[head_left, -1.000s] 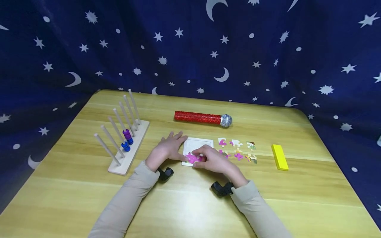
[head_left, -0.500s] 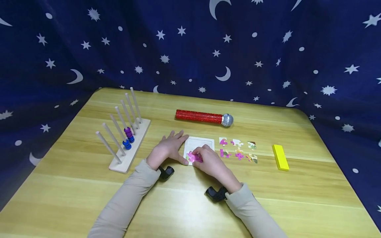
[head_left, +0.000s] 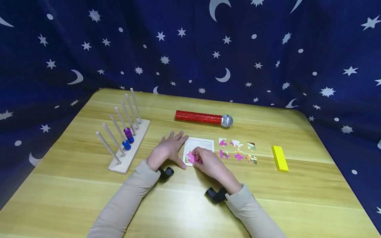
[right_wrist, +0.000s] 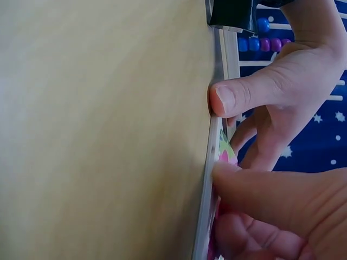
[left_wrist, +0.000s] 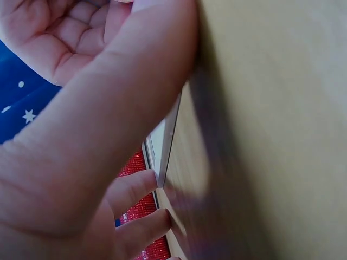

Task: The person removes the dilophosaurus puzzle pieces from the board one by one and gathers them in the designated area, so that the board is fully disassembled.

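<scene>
A white puzzle tray [head_left: 198, 142] lies in the middle of the table, with a pink and green puzzle piece [head_left: 189, 157] in its near left corner. My left hand [head_left: 169, 150] rests at the tray's left side, fingers spread and thumb by the near left corner. With curled fingers my right hand [head_left: 209, 162] pinches a pink puzzle piece [head_left: 198, 160] low over the tray's near side; the fingers hide much of it. In the right wrist view, my right thumb [right_wrist: 238, 184] is at the tray's edge. More puzzle pieces [head_left: 239, 156] lie just right of the tray.
A wooden peg rack [head_left: 134, 145] with blue and purple beads stands at the left. Behind the tray lies a red glittery microphone [head_left: 198, 117]. A yellow block [head_left: 280, 158] lies at the right. A dark starry curtain [head_left: 190, 46] hangs beyond the table.
My right hand has shifted slightly left and nearer with the pink puzzle piece, which was more visible over the tray before. My left thumb has slid slightly off the tray's near left corner.
</scene>
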Tool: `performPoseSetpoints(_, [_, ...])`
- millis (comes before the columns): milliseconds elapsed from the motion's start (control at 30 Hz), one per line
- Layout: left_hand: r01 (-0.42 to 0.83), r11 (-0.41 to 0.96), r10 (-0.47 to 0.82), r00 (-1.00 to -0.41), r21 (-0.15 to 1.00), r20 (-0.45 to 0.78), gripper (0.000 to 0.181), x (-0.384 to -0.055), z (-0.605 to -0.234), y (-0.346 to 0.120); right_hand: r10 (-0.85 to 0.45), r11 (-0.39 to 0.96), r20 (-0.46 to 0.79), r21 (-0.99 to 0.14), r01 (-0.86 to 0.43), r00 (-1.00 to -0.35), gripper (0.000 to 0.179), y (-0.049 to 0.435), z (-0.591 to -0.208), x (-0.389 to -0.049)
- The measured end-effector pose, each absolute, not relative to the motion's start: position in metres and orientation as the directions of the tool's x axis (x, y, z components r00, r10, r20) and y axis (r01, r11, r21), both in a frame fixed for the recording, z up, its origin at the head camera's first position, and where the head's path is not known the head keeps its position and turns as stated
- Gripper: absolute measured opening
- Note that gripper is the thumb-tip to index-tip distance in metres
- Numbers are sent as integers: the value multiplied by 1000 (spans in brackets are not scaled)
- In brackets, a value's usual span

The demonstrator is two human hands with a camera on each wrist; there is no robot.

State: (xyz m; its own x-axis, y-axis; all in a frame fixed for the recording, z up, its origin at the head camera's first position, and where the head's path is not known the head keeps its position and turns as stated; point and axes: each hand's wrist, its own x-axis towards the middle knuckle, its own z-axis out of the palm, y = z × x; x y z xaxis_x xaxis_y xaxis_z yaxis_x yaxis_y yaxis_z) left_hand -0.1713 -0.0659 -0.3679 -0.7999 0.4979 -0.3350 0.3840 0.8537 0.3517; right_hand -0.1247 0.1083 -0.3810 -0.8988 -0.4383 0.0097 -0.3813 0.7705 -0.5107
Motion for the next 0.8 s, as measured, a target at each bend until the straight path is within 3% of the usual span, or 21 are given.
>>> performPoseSetpoints(167, [382, 855, 496, -800, 351, -338, 115, -171, -370, -66, -467, 739, -16, -556, -380, -884, 24, 110, -382, -126])
performPoseSetpoints(467, [374, 860, 488, -802, 347, -345, 116, -173, -373, -65, -511, 746, 7, -493, -448, -859, 23, 110, -383, -124])
performPoseSetpoints(667, [375, 867, 481, -803, 329, -353, 117, -174, -373, -65, -538, 752, 23, -439, -492, -843, 13, 106, -382, -120])
performPoseSetpoints(800, [371, 872, 473, -804, 318, -359, 115, -175, -372, -64, -538, 734, 29, -476, -485, -842, 19, 108, -382, -121])
